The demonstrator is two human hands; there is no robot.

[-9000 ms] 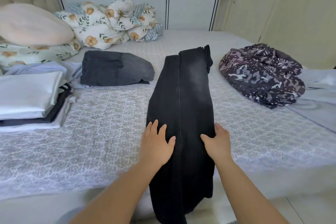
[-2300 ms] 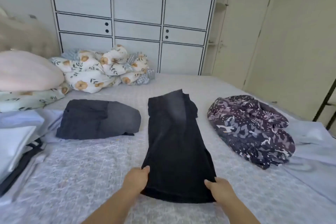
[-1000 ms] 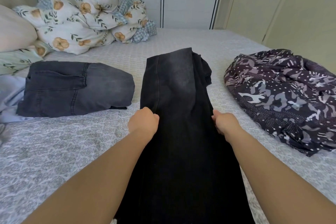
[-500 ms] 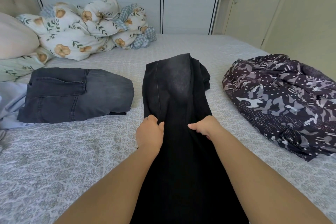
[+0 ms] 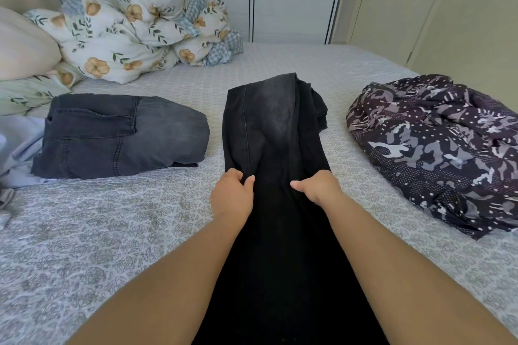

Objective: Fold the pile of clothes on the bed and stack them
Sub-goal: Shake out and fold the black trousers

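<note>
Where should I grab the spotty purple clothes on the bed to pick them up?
Probably the raised, bunched folds on top of the patterned purple garment, coming from above. It lies crumpled in a loose heap on the bedspread, with no straight edge or corner showing, so a top grip on the thick folds should catch the most cloth.

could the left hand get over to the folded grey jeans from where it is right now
Probably yes. The left hand grips the black trousers, and only bare bedspread lies between it and the folded grey jeans. It would have to let go first.
</note>
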